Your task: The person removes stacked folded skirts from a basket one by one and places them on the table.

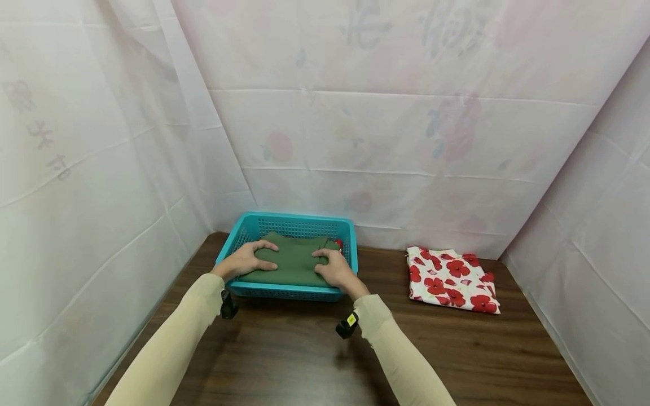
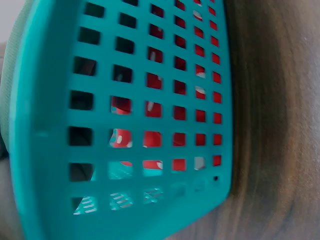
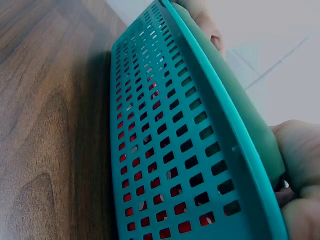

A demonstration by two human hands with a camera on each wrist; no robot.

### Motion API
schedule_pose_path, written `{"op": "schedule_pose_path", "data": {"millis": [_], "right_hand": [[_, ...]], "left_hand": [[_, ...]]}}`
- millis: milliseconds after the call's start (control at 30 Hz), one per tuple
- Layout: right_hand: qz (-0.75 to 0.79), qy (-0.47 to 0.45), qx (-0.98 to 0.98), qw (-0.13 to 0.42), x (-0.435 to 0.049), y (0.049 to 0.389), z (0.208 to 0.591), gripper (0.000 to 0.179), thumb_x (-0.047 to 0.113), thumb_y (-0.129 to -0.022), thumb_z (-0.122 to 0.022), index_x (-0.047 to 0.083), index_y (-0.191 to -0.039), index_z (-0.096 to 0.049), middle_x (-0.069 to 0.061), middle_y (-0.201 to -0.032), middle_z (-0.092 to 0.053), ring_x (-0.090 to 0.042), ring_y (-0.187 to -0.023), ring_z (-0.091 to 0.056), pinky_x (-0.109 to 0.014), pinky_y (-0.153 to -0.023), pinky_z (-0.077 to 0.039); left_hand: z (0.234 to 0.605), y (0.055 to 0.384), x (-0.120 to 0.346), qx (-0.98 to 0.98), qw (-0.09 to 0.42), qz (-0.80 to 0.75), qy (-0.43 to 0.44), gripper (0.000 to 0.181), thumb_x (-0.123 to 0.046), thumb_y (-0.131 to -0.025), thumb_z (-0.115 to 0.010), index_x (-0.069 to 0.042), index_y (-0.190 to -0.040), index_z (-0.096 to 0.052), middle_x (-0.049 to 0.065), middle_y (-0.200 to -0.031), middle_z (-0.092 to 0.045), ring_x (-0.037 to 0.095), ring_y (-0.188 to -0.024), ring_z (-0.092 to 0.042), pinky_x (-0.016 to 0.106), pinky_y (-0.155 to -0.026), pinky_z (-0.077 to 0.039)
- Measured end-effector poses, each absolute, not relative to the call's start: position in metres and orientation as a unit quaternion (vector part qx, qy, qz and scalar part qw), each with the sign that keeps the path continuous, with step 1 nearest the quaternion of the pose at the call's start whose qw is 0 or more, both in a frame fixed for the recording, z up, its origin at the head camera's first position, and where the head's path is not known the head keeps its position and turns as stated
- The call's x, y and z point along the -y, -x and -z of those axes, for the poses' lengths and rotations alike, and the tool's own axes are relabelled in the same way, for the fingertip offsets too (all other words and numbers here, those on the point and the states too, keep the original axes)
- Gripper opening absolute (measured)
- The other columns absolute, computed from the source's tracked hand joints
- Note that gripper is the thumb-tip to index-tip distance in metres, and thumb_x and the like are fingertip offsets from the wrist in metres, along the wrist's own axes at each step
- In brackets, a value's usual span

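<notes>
A folded green cloth [image 1: 291, 260] lies in a turquoise plastic basket [image 1: 299, 219], about level with the rim. My left hand [image 1: 247, 261] grips the cloth's left part, thumb and fingers bent over its top. At the right end, my right hand [image 1: 335, 269] pinches the cloth with curled fingers; the right wrist view also shows this hand [image 3: 300, 155] at the cloth's edge, just above the rim. Below the green cloth, red and white fabric [image 2: 152, 110] shows through the basket's holes.
A folded white cloth with red flowers [image 1: 452, 280] lies on the dark wooden table [image 1: 284, 349], right of the basket. White printed sheeting [image 1: 396, 141] hangs behind the table and on both sides.
</notes>
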State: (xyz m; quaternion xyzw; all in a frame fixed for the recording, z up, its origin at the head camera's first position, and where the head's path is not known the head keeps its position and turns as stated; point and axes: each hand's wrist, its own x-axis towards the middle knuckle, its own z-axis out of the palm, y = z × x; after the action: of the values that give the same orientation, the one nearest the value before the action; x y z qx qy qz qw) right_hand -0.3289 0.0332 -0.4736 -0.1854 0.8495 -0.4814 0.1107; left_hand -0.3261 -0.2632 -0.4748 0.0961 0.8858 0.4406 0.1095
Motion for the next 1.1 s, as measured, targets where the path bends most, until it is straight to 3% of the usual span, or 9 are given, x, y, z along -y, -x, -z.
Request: {"op": "schedule_pose_path", "data": {"millis": [67, 133, 300, 400, 467, 533, 567, 767, 1100], "right_hand": [[0.490, 0.190, -0.845, 0.097, -0.035, 0.329, 0.474, 0.040, 0.008, -0.102, -0.054, 0.015, -0.141, -0.063, -0.010, -0.112, -0.070, -0.012, -0.044, -0.025, -0.029, -0.049, -0.034], [0.496, 0.191, -0.843, 0.084, -0.036, 0.329, 0.473, 0.040, 0.010, -0.104, -0.051, 0.019, -0.141, -0.064, -0.008, -0.096, -0.068, -0.012, -0.043, -0.023, -0.029, -0.047, -0.033], [0.512, 0.182, -0.838, 0.052, -0.037, 0.329, 0.469, 0.041, 0.013, -0.101, -0.050, 0.021, -0.137, -0.068, -0.017, -0.084, -0.064, -0.012, -0.043, -0.020, -0.028, -0.046, -0.029], [0.525, 0.177, -0.832, 0.035, -0.038, 0.327, 0.465, 0.039, 0.018, -0.100, -0.056, 0.021, -0.137, -0.069, -0.011, -0.116, -0.073, -0.012, -0.056, -0.038, -0.027, -0.053, -0.035], [0.535, 0.179, -0.825, 0.028, -0.039, 0.325, 0.460, 0.038, 0.021, -0.101, -0.061, 0.022, -0.138, -0.068, -0.006, -0.145, -0.061, -0.018, -0.072, -0.051, -0.029, -0.061, -0.040], [0.542, 0.188, -0.819, 0.025, -0.041, 0.323, 0.456, 0.040, 0.024, -0.101, -0.065, 0.022, -0.141, -0.065, -0.007, -0.155, -0.052, -0.027, -0.090, -0.060, -0.031, -0.068, -0.046], [0.544, 0.193, -0.817, 0.023, -0.042, 0.323, 0.454, 0.042, 0.026, -0.100, -0.067, 0.022, -0.141, -0.064, -0.008, -0.156, -0.051, -0.029, -0.105, -0.063, -0.032, -0.073, -0.050], [0.562, 0.221, -0.797, -0.001, -0.053, 0.319, 0.440, 0.045, 0.023, -0.100, -0.069, 0.021, -0.144, -0.062, -0.010, -0.156, -0.050, -0.033, -0.131, -0.058, -0.047, -0.094, -0.057], [0.588, 0.231, -0.774, 0.041, -0.096, 0.305, 0.420, 0.053, 0.031, -0.101, -0.068, 0.032, -0.151, -0.052, -0.008, -0.156, -0.048, -0.031, -0.119, -0.066, -0.041, -0.087, -0.060]], "left_hand": [[0.470, 0.324, 0.262, -0.884, 0.099, -0.446, -0.099, 0.059, -0.037, -0.091, -0.079, -0.017, -0.142, -0.058, 0.021, -0.167, -0.025, 0.046, -0.151, -0.024, 0.065, -0.112, -0.037], [0.465, 0.323, 0.260, -0.884, 0.088, -0.448, -0.104, 0.060, -0.039, -0.091, -0.079, -0.018, -0.143, -0.057, 0.020, -0.167, -0.025, 0.046, -0.152, -0.023, 0.066, -0.113, -0.037], [0.455, 0.320, 0.258, -0.875, 0.062, -0.466, -0.117, 0.060, -0.040, -0.090, -0.080, -0.021, -0.142, -0.058, 0.015, -0.167, -0.029, 0.041, -0.148, -0.033, 0.062, -0.111, -0.040], [0.451, 0.318, 0.256, -0.865, 0.051, -0.484, -0.120, 0.060, -0.039, -0.089, -0.081, -0.024, -0.143, -0.057, 0.013, -0.165, -0.032, 0.037, -0.137, -0.045, 0.055, -0.103, -0.047], [0.448, 0.315, 0.255, -0.859, 0.044, -0.496, -0.119, 0.061, -0.040, -0.090, -0.081, -0.025, -0.144, -0.056, 0.012, -0.165, -0.033, 0.036, -0.129, -0.051, 0.051, -0.097, -0.050], [0.445, 0.313, 0.253, -0.853, 0.036, -0.508, -0.116, 0.063, -0.041, -0.089, -0.081, -0.028, -0.145, -0.055, 0.010, -0.164, -0.033, 0.035, -0.126, -0.054, 0.049, -0.095, -0.051], [0.443, 0.311, 0.252, -0.850, 0.031, -0.513, -0.115, 0.064, -0.041, -0.089, -0.081, -0.030, -0.146, -0.054, 0.009, -0.165, -0.033, 0.034, -0.128, -0.053, 0.048, -0.095, -0.051], [0.431, 0.303, 0.240, -0.824, 0.010, -0.552, -0.130, 0.073, -0.039, -0.088, -0.083, -0.038, -0.152, -0.047, 0.004, -0.165, -0.034, 0.033, -0.136, -0.051, 0.052, -0.100, -0.051], [0.413, 0.288, 0.205, -0.789, -0.007, -0.588, -0.175, 0.076, -0.029, -0.091, -0.081, -0.041, -0.156, -0.042, 0.002, -0.166, -0.032, 0.034, -0.137, -0.051, 0.048, -0.096, -0.056]]}}
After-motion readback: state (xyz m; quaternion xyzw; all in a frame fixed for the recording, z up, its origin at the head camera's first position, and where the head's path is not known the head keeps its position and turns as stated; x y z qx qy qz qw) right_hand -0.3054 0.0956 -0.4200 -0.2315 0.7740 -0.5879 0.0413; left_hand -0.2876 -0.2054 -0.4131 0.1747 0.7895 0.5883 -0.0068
